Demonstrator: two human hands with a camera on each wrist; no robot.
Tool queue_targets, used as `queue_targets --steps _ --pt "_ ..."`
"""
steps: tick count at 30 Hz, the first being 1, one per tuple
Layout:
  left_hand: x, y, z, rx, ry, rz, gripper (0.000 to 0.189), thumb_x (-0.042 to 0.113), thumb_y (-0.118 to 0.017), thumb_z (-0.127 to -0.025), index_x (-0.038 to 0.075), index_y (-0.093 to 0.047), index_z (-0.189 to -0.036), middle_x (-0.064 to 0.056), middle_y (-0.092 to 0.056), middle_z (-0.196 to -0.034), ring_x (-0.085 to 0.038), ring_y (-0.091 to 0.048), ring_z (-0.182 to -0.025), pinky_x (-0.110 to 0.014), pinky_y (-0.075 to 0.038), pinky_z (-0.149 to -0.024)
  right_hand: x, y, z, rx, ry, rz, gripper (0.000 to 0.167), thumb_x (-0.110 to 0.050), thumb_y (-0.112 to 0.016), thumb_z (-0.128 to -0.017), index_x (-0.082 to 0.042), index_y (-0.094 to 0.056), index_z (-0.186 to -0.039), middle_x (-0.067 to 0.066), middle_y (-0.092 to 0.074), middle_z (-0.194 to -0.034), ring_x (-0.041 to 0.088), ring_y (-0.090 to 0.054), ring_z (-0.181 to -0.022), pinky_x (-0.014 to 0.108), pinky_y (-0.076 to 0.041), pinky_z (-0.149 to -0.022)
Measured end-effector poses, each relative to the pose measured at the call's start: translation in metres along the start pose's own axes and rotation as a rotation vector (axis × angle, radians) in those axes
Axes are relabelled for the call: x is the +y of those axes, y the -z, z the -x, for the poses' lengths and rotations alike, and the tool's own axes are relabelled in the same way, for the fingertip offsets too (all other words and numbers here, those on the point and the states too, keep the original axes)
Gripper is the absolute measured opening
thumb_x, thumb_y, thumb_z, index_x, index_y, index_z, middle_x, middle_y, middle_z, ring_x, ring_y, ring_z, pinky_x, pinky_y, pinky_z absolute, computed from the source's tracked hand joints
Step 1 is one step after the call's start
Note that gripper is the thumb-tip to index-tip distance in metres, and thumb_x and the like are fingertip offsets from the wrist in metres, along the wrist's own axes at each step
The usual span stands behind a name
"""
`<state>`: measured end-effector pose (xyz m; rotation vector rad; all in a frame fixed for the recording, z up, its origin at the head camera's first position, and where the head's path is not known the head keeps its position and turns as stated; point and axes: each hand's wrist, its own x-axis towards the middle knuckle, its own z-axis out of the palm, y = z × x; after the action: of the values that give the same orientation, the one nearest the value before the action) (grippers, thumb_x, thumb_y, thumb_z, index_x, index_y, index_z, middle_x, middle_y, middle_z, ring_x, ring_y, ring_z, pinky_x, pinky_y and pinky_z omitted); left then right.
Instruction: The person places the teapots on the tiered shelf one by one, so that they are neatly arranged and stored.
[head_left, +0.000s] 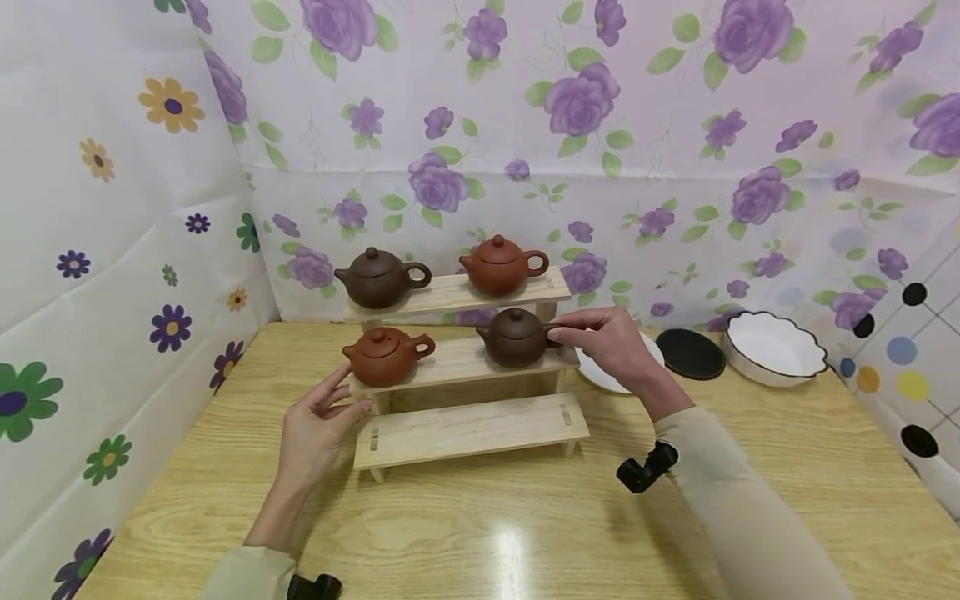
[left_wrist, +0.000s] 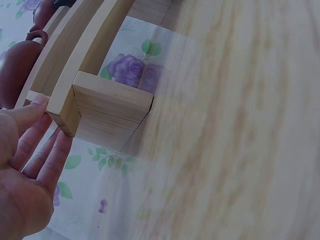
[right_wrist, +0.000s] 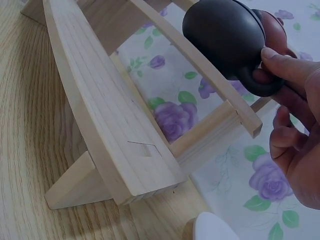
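My right hand (head_left: 611,342) pinches the handle of a dark brown teapot (head_left: 516,340) at the right end of the middle tier of a wooden stepped shelf (head_left: 472,429). In the right wrist view, thumb and forefinger close on that handle, with the other fingers curled below. My left hand (left_wrist: 30,165) holds the left end of a shelf board (left_wrist: 62,107), thumb on top and fingers underneath. Beside it, a reddish-brown teapot (head_left: 384,357) sits on the middle tier. On the top tier stand another dark teapot (head_left: 377,282) and another reddish one (head_left: 498,267).
To the right of the shelf lie a white plate (head_left: 603,379), partly behind my right arm, a black round dish (head_left: 692,353) and a white scalloped bowl (head_left: 776,346). The lowest tier shows bare wood. Flowered cloth (head_left: 480,92) hangs behind the wooden table (head_left: 480,533).
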<state>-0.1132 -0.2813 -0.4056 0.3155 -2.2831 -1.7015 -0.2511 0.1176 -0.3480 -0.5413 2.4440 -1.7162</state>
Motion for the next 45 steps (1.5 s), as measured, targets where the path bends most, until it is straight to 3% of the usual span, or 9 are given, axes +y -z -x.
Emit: queue_targets --steps 6,18,29,36,45 --pt "0.0006 -0.0016 -0.0006 -0.003 0.004 -0.009 0.067 0.016 -0.086 -0.091 0.021 -0.059 -0.152 0.000 -0.074 -0.120 0.006 -0.070 -0.093 -0.013 -0.058 -0.085 0.0037 0.0003 -0.0008 0.001 0.005 0.008 0.029 -0.030 -0.078 -0.097 -0.010 -0.082 -0.118 -0.008 -0.075 -0.110 0.020 -0.057 -0.089 0.032 -0.046 -0.071" --pt "0.0001 -0.0018 -0.0014 -0.002 0.009 -0.012 0.067 0.016 -0.085 -0.091 0.021 -0.059 -0.152 0.003 -0.074 -0.118 0.006 -0.070 -0.093 -0.013 -0.058 -0.086 0.0064 0.0003 0.0006 0.002 0.004 0.007 0.029 -0.030 -0.078 -0.097 -0.010 -0.082 -0.118 -0.008 -0.075 -0.110 0.021 -0.058 -0.091 0.034 -0.047 -0.073" --pt "0.0001 0.0001 -0.0027 -0.002 0.009 -0.027 0.067 0.019 -0.086 -0.091 0.023 -0.059 -0.153 -0.005 -0.074 -0.124 0.007 -0.070 -0.093 -0.013 -0.058 -0.086 0.0059 -0.0007 -0.0017 -0.012 0.002 -0.011 0.029 -0.030 -0.078 -0.098 -0.010 -0.081 -0.119 -0.007 -0.074 -0.110 0.027 -0.057 -0.092 0.031 -0.046 -0.070" --pt "0.0001 0.0008 -0.0041 -0.008 0.002 -0.047 0.066 0.022 -0.085 -0.092 0.023 -0.059 -0.153 -0.017 -0.070 -0.134 0.009 -0.068 -0.093 -0.011 -0.057 -0.086 0.0062 0.0000 -0.0037 -0.024 0.000 -0.007 0.030 -0.030 -0.078 -0.098 -0.010 -0.081 -0.120 -0.007 -0.075 -0.108 0.027 -0.057 -0.092 0.033 -0.046 -0.073" --pt "-0.0005 -0.0010 -0.0036 -0.022 0.002 -0.034 0.066 0.021 -0.084 -0.093 0.024 -0.058 -0.153 -0.018 -0.069 -0.135 0.008 -0.068 -0.095 -0.011 -0.056 -0.087 0.0075 0.0023 -0.0002 -0.017 -0.001 0.008 0.031 -0.032 -0.079 -0.098 -0.012 -0.080 -0.121 -0.007 -0.075 -0.108 0.027 -0.059 -0.090 0.032 -0.048 -0.070"
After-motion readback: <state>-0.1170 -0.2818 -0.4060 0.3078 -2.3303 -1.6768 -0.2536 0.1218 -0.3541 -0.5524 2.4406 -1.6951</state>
